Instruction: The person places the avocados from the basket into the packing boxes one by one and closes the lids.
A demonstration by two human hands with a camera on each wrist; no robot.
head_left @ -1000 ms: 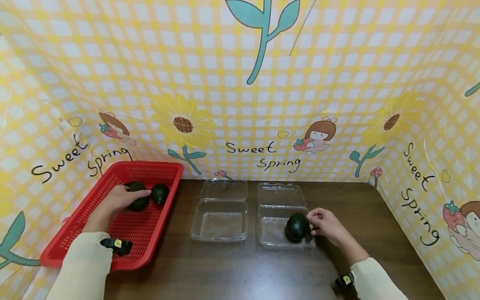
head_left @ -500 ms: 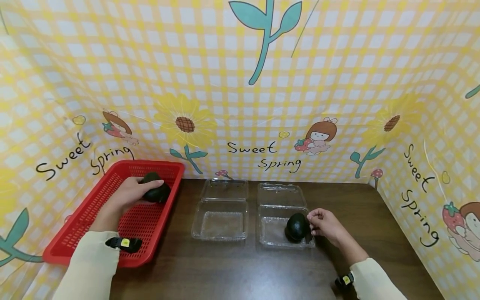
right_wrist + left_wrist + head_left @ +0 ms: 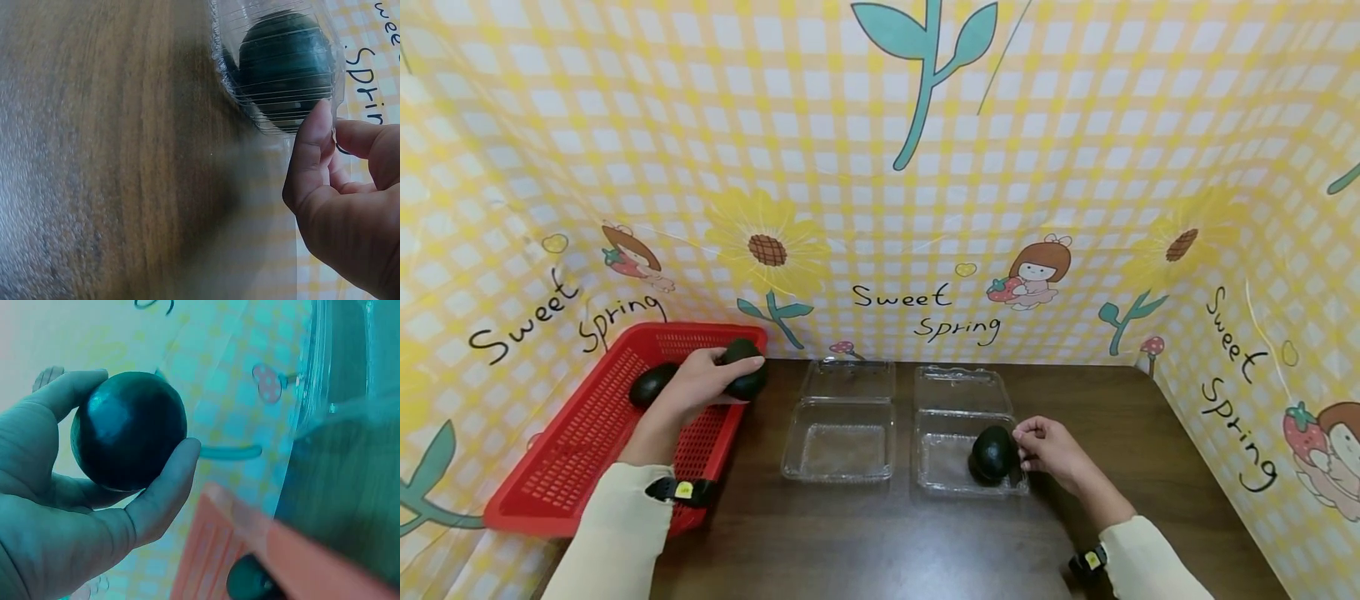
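My left hand (image 3: 700, 385) grips a dark green avocado (image 3: 128, 431), with thumb and fingers round its sides, above the right rim of the red basket (image 3: 580, 450). A second avocado (image 3: 652, 385) lies in the basket, left of that hand. On the right side, my right hand (image 3: 1054, 452) pinches the rim of an opened clear plastic clamshell box (image 3: 946, 467) between thumb and fingertips. Inside this box, by the pinched side, sits another avocado (image 3: 992, 455). Through the ribbed wall, the right wrist view shows it close to my fingers.
Another clear clamshell box (image 3: 842, 454) stands opened between the basket and the right box, its lid folded back. All stand on a brown wooden table (image 3: 850, 542). A yellow checked cloth (image 3: 820, 167) walls in the back and sides.
My left hand has moved right with the avocado, from inside the basket to above its right rim, revealing the avocado on the left. My right hand keeps its pinch on the box.
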